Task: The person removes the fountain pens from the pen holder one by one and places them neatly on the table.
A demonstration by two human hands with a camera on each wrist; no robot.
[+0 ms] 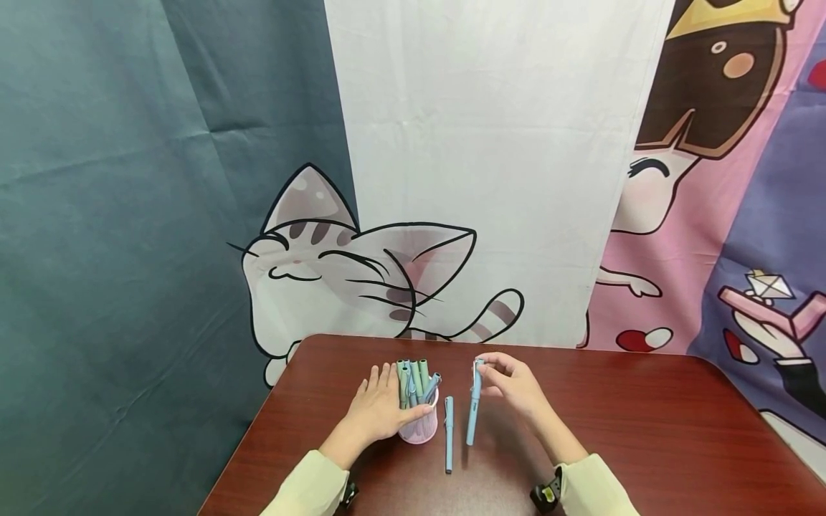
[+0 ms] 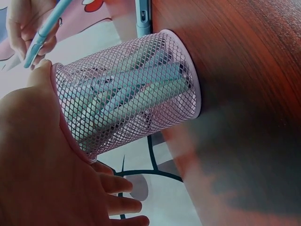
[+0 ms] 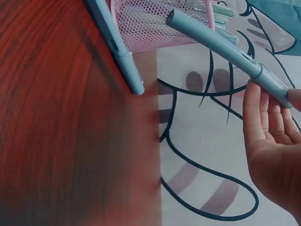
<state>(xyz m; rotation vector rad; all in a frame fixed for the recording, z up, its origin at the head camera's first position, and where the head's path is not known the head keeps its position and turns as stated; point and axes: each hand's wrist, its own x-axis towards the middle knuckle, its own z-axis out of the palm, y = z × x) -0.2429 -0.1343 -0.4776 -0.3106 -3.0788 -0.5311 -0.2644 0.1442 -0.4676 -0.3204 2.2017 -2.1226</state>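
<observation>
A pink mesh pen holder (image 1: pixel 419 431) stands upright on the table, filled with several green pens (image 1: pixel 423 371) and blue ones. My left hand (image 1: pixel 381 410) rests against its rim, the thumb across the near side and the other fingers straight along the far left. In the left wrist view the holder's mesh wall (image 2: pixel 136 89) shows pens inside. Right of the holder, my right hand (image 1: pixel 514 383) pinches a light blue pen (image 1: pixel 474 408) near its upper end and holds it above the table, lower end toward me. Between them another blue pen (image 1: pixel 449 441) lies on the tabletop.
The reddish-brown wooden table (image 1: pixel 658 430) has rounded far corners. Behind it hangs a printed cloth backdrop (image 1: pixel 490 143) with a cartoon cat. A dark wrist device (image 1: pixel 547 494) sits at my right cuff.
</observation>
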